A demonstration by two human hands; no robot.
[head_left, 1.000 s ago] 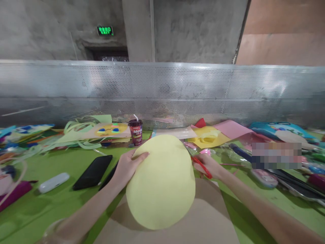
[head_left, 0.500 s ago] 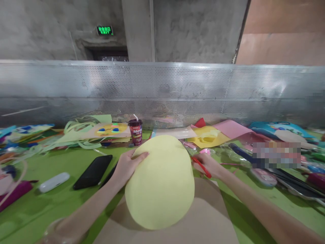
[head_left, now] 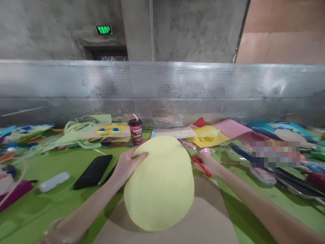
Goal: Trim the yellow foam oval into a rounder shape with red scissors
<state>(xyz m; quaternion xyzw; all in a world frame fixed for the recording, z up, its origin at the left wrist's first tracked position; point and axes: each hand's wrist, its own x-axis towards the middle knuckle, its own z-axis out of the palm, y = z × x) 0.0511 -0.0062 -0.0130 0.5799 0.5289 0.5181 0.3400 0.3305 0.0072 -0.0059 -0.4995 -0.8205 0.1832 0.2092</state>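
A large rounded piece of pale yellow paper is held up in the middle of the head view. My left hand is closed on its upper left edge, thumb on the front face and the other fingers hidden behind. At the right edge, my right hand is closed around red-handled scissors. Their blades are hidden behind the yellow paper. Below lies a flat beige sheet on the green tabletop, partly covered by the yellow paper.
A black phone and a white oblong case lie at left. Behind them stand a purple cup with a straw and green paper strips. Yellow sheets and a pink-white case lie at right. A perforated metal panel closes the back.
The lower edge of the yellow paper has shifted very slightly down and left. Both hands keep their grip in nearly the same places.
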